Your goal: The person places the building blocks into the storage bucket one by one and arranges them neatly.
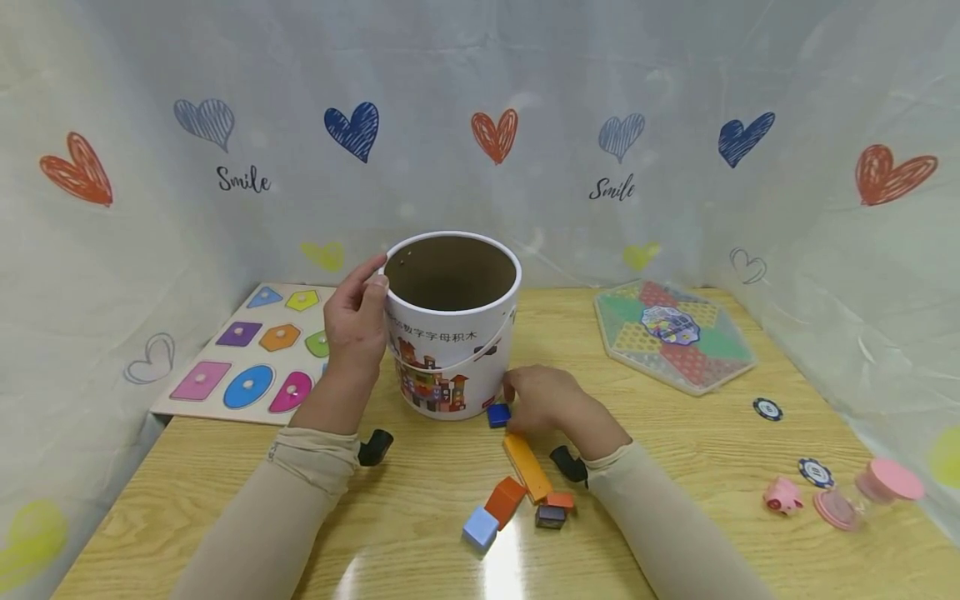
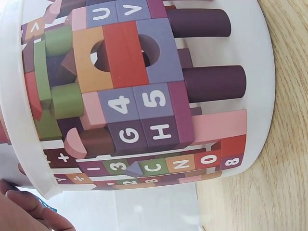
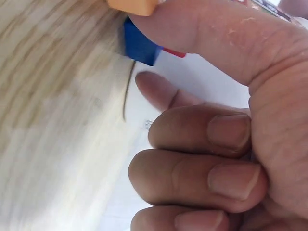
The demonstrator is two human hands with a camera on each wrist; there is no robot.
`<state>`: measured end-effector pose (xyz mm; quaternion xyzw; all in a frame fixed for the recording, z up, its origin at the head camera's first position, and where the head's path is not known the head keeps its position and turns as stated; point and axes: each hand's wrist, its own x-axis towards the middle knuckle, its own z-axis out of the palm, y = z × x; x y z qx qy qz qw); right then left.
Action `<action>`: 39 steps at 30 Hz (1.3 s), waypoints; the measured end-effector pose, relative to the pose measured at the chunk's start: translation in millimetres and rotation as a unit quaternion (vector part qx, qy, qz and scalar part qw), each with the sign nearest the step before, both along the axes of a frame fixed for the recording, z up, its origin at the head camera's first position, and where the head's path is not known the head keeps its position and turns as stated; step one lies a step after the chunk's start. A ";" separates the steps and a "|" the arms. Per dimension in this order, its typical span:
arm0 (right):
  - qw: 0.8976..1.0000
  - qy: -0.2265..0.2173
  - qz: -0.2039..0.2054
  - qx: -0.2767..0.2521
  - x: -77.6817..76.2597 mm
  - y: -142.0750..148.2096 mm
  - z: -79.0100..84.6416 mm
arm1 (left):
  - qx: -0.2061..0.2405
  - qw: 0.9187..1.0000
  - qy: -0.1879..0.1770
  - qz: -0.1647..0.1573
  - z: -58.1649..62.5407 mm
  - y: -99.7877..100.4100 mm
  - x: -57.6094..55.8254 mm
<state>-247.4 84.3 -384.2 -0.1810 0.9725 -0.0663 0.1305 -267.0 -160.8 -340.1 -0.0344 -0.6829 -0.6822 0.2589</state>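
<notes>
A white lidded-style bucket [image 1: 452, 358] printed with toy blocks stands upright, its top uncovered. At its left side my left hand [image 1: 358, 321] holds it by the rim, thumb near the edge; the left wrist view shows the printed wall [image 2: 144, 96] close up. My right hand [image 1: 546, 400] is low beside the bucket's right side. Near its thumb lie a blue block [image 3: 139, 43] and the end of an orange block [image 3: 132, 5]. Thumb and index finger are apart, with nothing visible between them; the other fingers are bent.
Toward me lie a red block [image 1: 505, 500], a light blue block [image 1: 480, 528] and a dark block [image 1: 551, 517]. A shape puzzle board [image 1: 217, 392] is at left, a hexagonal game board [image 1: 675, 333] at right. Chips, a pink pig [image 1: 783, 496] and an hourglass-like toy [image 1: 888, 481] sit far right.
</notes>
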 end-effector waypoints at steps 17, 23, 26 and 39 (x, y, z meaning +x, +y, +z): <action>0.999 0.014 -0.009 -0.041 2.3 -8.1 -8.8 | 0.010 1.000 0.000 -0.006 4.6 0.5 4.3; 0.996 -0.015 0.063 -0.053 6.4 2.0 9.1 | 0.010 1.000 0.000 -0.009 -0.4 -1.9 0.1; 0.977 -0.047 0.149 -0.144 13.2 12.1 31.8 | 0.010 1.000 0.004 -0.012 5.5 0.5 5.1; 0.809 0.157 -0.037 -0.565 12.4 -18.1 88.2 | 0.005 1.000 -0.014 0.008 -0.3 0.8 -2.1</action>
